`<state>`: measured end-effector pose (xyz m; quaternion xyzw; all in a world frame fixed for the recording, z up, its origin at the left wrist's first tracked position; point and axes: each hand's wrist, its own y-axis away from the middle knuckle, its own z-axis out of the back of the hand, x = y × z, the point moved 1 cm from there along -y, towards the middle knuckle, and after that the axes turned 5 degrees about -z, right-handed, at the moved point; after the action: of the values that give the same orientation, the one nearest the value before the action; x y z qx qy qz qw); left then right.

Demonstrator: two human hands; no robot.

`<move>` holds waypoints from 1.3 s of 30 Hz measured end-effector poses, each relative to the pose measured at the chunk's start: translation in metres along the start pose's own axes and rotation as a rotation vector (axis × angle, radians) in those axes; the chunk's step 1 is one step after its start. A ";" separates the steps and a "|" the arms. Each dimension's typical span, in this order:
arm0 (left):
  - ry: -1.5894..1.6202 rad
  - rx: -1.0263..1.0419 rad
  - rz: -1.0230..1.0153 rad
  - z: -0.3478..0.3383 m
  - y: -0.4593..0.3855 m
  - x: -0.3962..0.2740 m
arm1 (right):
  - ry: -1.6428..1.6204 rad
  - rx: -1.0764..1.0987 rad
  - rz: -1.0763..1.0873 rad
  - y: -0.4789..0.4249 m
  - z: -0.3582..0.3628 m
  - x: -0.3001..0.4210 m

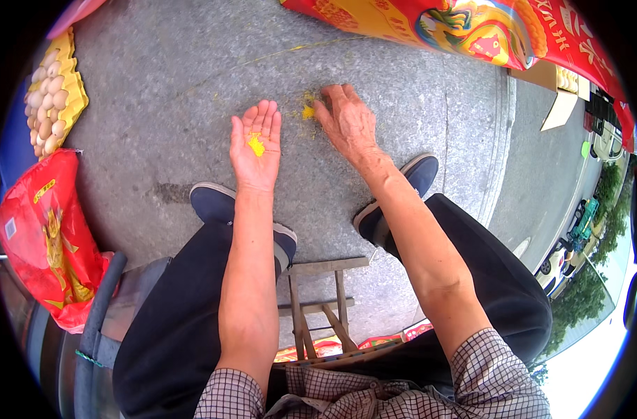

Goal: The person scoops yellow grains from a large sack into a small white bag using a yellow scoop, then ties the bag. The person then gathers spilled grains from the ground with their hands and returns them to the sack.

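Note:
My left hand (256, 157) is held palm up, fingers together and extended. A small heap of fine yellow grains (256, 144) rests in its cupped palm. To its right, my right hand (348, 118) reaches down over the concrete ground (192, 120), back of the hand up and fingers bent. Its fingertips are beside a small pile of yellow grains (308, 112), with more scattered around it. The underside of those fingers is hidden, so whether they hold any grains cannot be told.
Egg tray (74, 89) at left, above a red plastic bag (61, 241) and a grey metal tube frame (95, 314). Large red printed bags (391, 26) lie across the top right, near an opened cardboard box (538, 78). Wooden stool frame (326, 267) between my shoes; road with parked vehicles at right.

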<state>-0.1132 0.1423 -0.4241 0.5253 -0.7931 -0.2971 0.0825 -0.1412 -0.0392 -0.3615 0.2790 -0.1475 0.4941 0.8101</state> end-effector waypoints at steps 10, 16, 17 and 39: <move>-0.053 -0.037 -0.006 -0.006 0.001 0.005 | 0.377 0.076 0.250 -0.002 -0.018 0.004; -0.116 -0.064 0.004 -0.014 0.004 0.009 | 0.269 0.005 0.136 -0.014 -0.023 0.013; -0.117 -0.067 0.008 -0.016 0.005 0.010 | 0.148 -0.014 0.046 -0.010 -0.023 0.018; -0.084 -0.072 0.006 -0.010 0.003 0.009 | 0.220 0.064 0.087 -0.012 -0.020 0.013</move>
<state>-0.1149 0.1315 -0.4163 0.5066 -0.7863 -0.3471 0.0689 -0.1256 -0.0221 -0.3746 0.2422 -0.0540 0.5608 0.7899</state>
